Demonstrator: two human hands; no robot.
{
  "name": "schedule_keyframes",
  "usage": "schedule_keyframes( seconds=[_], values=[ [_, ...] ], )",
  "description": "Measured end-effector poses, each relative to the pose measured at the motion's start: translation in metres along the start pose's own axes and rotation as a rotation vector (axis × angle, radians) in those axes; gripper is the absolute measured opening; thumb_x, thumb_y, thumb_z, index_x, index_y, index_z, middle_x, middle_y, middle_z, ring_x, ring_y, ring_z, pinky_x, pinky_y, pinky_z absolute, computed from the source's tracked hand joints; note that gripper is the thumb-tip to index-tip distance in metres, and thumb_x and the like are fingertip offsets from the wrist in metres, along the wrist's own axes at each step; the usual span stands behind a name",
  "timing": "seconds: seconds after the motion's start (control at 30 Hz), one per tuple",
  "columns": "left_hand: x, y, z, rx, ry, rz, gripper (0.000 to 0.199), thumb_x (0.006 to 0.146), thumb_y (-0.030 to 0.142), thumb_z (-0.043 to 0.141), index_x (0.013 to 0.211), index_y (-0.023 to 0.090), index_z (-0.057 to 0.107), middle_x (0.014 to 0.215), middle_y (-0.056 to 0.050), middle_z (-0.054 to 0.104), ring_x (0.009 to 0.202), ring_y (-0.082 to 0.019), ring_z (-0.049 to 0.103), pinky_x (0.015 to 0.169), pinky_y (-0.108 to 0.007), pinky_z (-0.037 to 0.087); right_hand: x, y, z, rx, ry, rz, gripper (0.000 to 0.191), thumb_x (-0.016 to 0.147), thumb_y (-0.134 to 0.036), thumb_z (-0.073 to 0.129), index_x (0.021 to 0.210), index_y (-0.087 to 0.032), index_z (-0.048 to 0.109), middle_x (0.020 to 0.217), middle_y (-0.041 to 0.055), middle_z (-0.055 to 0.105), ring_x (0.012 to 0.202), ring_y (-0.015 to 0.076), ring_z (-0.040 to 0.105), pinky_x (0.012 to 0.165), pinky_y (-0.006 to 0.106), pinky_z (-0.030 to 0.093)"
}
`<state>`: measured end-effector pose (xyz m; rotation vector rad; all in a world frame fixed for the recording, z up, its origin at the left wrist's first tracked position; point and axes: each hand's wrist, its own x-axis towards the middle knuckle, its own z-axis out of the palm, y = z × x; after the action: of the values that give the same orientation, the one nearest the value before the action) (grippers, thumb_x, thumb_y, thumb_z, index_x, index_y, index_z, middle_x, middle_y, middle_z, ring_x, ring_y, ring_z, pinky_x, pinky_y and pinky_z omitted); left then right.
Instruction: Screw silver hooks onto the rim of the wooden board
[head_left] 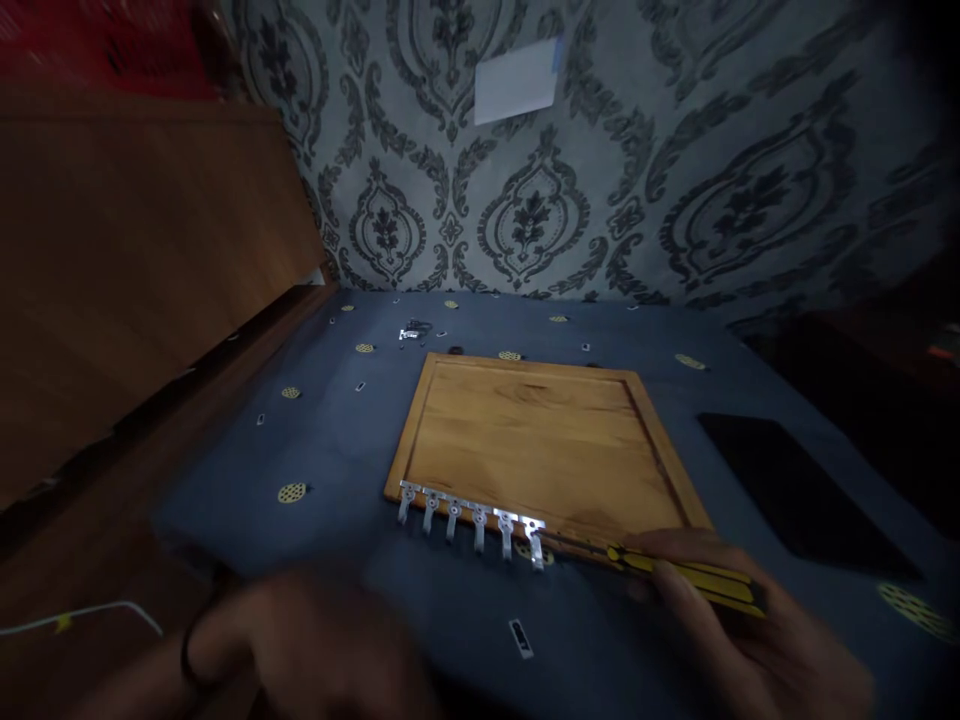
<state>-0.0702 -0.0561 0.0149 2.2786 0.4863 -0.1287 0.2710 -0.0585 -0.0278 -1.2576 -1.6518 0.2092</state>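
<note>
Wooden board with metal clips, seen from above. The board (525, 430) lies flat at the centre of the frame on a blue cloth (322, 440) with yellow printed motifs. Six clips (454, 518) stand in a row along the board's lower edge, from its lower-left corner to just below the centre of the frame, their narrow ends projecting over the edge towards the viewer. At lower right, the right hand (780, 640) holds a yellow-and-black screwdriver (697, 580), fingers closed about the handle; the shaft points left, its tip at the rightmost clip, though contact cannot be told. At lower left, the left hand (330, 640), with a dark band (189, 650) at the wrist, is blurred; whether it grips anything cannot be told. Further small metal parts (411, 332) lie above and left of the board. A flat black object (799, 490) rests at right. Behind: patterned wall (525, 220), white paper (516, 85) and, at left, a brown wooden panel (142, 270).
</note>
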Motion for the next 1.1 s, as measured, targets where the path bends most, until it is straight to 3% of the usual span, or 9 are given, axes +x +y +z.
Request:
schedule_keyframes(
  seconds=[0.07,0.1,0.13,0.23,0.3,0.43,0.6,0.87,1.1],
  values=[
    [0.0,-0.029,-0.054,-0.031,0.173,-0.078,0.027,0.106,0.044,0.064,0.116,0.021,0.073,0.11,-0.008,0.076,0.092,-0.018,0.074,0.082,-0.031,0.063,0.0,0.001,-0.004,0.003,-0.038,0.063,0.035,0.097,-0.06,0.065,0.091,-0.027,0.074,0.079,0.0013,0.081,0.062,0.0214,0.078,0.059,0.029,0.064],
    [0.002,-0.045,-0.082,-0.101,0.442,-0.247,0.026,0.103,0.044,0.069,0.106,0.019,0.076,0.096,-0.006,0.077,0.083,-0.017,0.074,0.077,-0.028,0.063,-0.001,0.002,-0.006,0.004,-0.046,0.081,0.037,0.096,-0.062,0.065,0.091,-0.026,0.075,0.079,0.0018,0.081,0.063,0.0219,0.078,0.059,0.03,0.064],
    [0.008,-0.063,-0.108,-0.1,0.589,-0.34,0.028,0.106,0.043,0.064,0.111,0.018,0.075,0.095,-0.006,0.077,0.082,-0.016,0.073,0.076,-0.028,0.062,-0.002,0.004,-0.007,0.007,-0.057,0.096,0.038,0.096,-0.063,0.065,0.091,-0.026,0.075,0.079,0.0021,0.081,0.064,0.0224,0.078,0.059,0.03,0.065],
    [0.033,-0.117,-0.168,-0.051,0.857,-0.53,0.032,0.107,0.04,0.062,0.127,0.015,0.068,0.116,-0.009,0.073,0.099,-0.02,0.073,0.087,-0.037,0.063,-0.006,0.011,-0.008,0.019,-0.084,0.1,0.036,0.095,-0.062,0.066,0.092,-0.028,0.076,0.078,0.0017,0.081,0.064,0.0226,0.078,0.062,0.031,0.066],
    [0.05,-0.148,-0.188,-0.008,0.96,-0.67,0.038,0.104,0.04,0.069,0.134,0.017,0.065,0.131,-0.011,0.068,0.111,-0.024,0.071,0.094,-0.045,0.063,-0.01,0.016,-0.005,0.015,-0.083,0.092,0.036,0.096,-0.062,0.064,0.095,-0.028,0.076,0.081,0.0021,0.081,0.066,0.0226,0.078,0.064,0.031,0.066],
    [0.066,-0.189,-0.192,0.084,1.048,-0.885,0.041,0.103,0.04,0.069,0.137,0.017,0.064,0.137,-0.012,0.066,0.118,-0.027,0.069,0.099,-0.049,0.061,-0.02,0.026,0.003,0.017,0.024,0.057,0.036,0.099,-0.06,0.061,0.097,-0.027,0.075,0.084,0.003,0.082,0.067,0.0225,0.078,0.061,0.031,0.065],
    [0.07,-0.207,-0.188,0.171,1.046,-1.036,0.04,0.103,0.04,0.07,0.136,0.017,0.064,0.137,-0.012,0.066,0.117,-0.026,0.069,0.099,-0.049,0.061,-0.021,0.032,0.005,0.016,0.003,0.073,0.036,0.097,-0.062,0.063,0.093,-0.028,0.075,0.08,0.0031,0.08,0.068,0.0231,0.077,0.061,0.031,0.065],
    [0.08,-0.206,-0.184,0.262,1.041,-1.1,0.039,0.103,0.04,0.07,0.135,0.018,0.065,0.137,-0.011,0.066,0.118,-0.027,0.069,0.099,-0.048,0.061,-0.006,0.002,0.001,0.098,-0.005,0.045,0.023,0.099,-0.049,0.067,0.094,-0.028,0.073,0.077,0.001,0.078,0.064,0.02,0.076,0.06,0.029,0.063],
    [0.068,-0.189,-0.178,0.215,1.053,-0.971,0.033,0.103,0.038,0.07,0.128,0.016,0.067,0.13,-0.01,0.069,0.115,-0.025,0.069,0.099,-0.048,0.061,0.0,-0.017,0.002,0.201,0.001,0.027,0.002,0.101,-0.03,0.069,0.1,-0.029,0.07,0.074,-0.0026,0.075,0.062,0.0165,0.073,0.062,0.029,0.061]
  ],
)
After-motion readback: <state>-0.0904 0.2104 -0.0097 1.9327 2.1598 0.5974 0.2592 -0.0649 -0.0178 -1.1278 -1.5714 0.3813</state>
